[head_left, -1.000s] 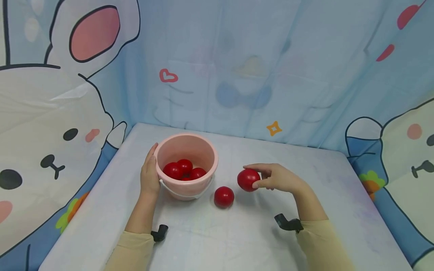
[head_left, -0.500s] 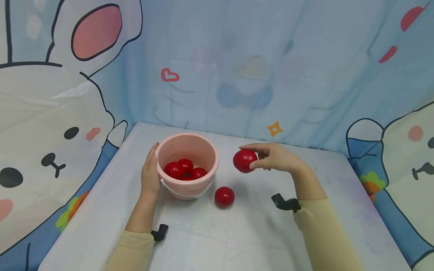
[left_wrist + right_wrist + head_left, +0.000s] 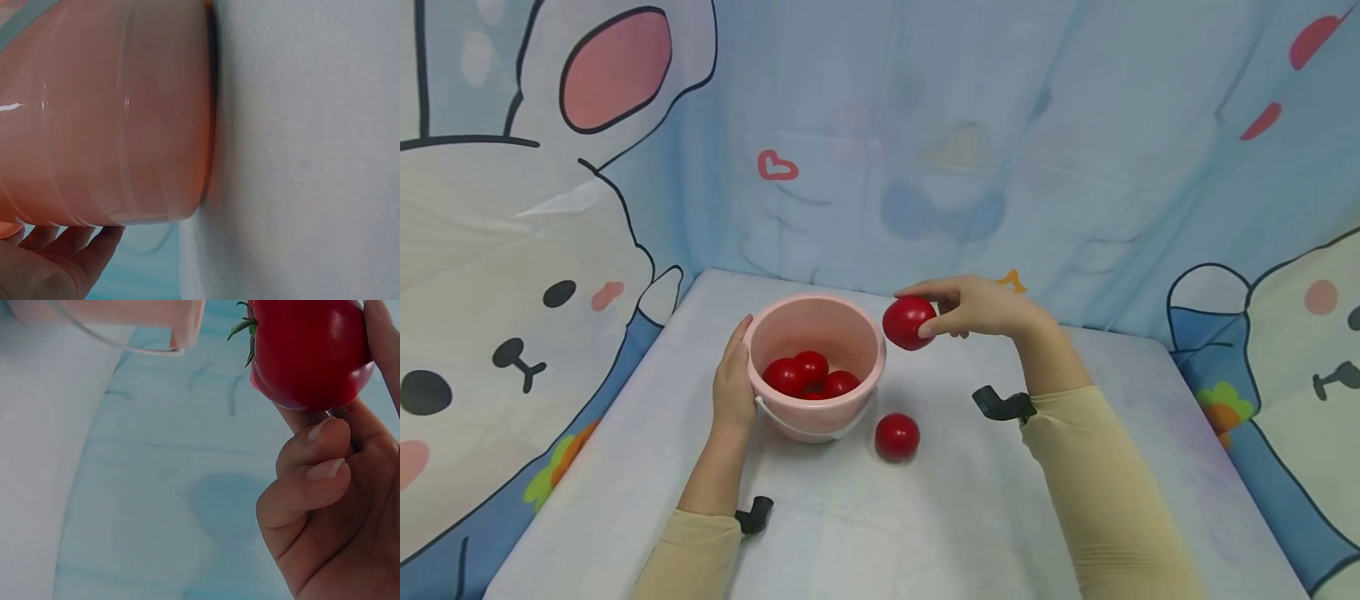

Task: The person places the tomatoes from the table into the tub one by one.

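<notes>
My right hand (image 3: 985, 307) pinches a red tomato (image 3: 907, 322) between thumb and fingers, above the table just right of the bucket's rim. In the right wrist view the tomato (image 3: 312, 353) shows its green stem, and the other fingers (image 3: 309, 487) are curled beneath it. A pink bucket (image 3: 816, 414) with a white handle stands upright on the table, with several red tomatoes (image 3: 784, 377) inside. My left hand (image 3: 733, 392) rests against the bucket's left side; in the left wrist view its extended fingers (image 3: 100, 250) touch the wall. Another tomato (image 3: 897, 437) lies on the table, right of the bucket.
The white-covered table (image 3: 970, 517) ends at a blue cartoon-printed curtain (image 3: 850, 225) behind the bucket. More printed cloth hangs on the left and right sides. A black camera mount sits at each wrist.
My right hand has lifted the tomato from low near the other tomato and carried it up and left to the bucket's rim. My left hand and the bucket stay put.
</notes>
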A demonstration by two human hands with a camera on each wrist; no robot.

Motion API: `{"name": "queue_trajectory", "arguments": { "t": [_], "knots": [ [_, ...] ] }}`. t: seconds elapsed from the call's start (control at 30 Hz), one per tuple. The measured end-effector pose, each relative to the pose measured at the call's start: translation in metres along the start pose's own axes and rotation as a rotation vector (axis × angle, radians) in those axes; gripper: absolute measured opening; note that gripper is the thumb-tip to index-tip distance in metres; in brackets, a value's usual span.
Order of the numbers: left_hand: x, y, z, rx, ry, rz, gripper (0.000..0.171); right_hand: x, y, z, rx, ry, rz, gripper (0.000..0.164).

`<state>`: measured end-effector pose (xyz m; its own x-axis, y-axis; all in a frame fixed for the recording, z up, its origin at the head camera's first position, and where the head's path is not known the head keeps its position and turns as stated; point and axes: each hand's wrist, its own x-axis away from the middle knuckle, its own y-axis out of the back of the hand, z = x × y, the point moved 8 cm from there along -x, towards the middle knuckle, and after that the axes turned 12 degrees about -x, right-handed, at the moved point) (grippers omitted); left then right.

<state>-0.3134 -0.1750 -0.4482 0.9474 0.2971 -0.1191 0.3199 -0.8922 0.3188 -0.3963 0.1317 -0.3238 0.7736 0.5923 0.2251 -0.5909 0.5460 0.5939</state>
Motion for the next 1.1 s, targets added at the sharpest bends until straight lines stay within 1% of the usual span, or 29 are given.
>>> {"name": "queue_trajectory", "arguments": {
  "t": [0.13, 0.27, 0.47, 0.57, 0.7, 0.83, 1.1],
  "knots": [
    [0.001, -0.001, -0.001, 0.000, -0.002, 0.003, 0.046, -0.014, -0.005, 0.015, 0.009, 0.016, 0.031, 0.060],
    [0.000, -0.001, 0.001, 0.007, 0.000, 0.002, 0.045, -0.028, -0.012, 0.029, 0.028, 0.038, 0.057, 0.056],
    [0.000, 0.000, 0.003, 0.007, -0.007, 0.000, 0.044, -0.048, -0.021, 0.048, 0.049, 0.057, 0.072, 0.056],
    [-0.001, -0.001, 0.003, 0.009, -0.008, 0.005, 0.044, -0.058, -0.028, 0.060, 0.065, 0.077, 0.096, 0.058],
    [0.000, -0.001, 0.001, 0.010, -0.003, 0.010, 0.044, -0.073, -0.039, 0.072, 0.105, 0.097, 0.130, 0.056],
    [0.001, -0.001, 0.001, 0.004, 0.001, 0.018, 0.045, -0.087, -0.049, 0.079, 0.156, 0.082, 0.158, 0.056],
    [-0.001, -0.001, 0.003, 0.010, 0.013, 0.025, 0.045, -0.114, -0.076, 0.093, 0.180, 0.044, 0.234, 0.051]
  ]
}}
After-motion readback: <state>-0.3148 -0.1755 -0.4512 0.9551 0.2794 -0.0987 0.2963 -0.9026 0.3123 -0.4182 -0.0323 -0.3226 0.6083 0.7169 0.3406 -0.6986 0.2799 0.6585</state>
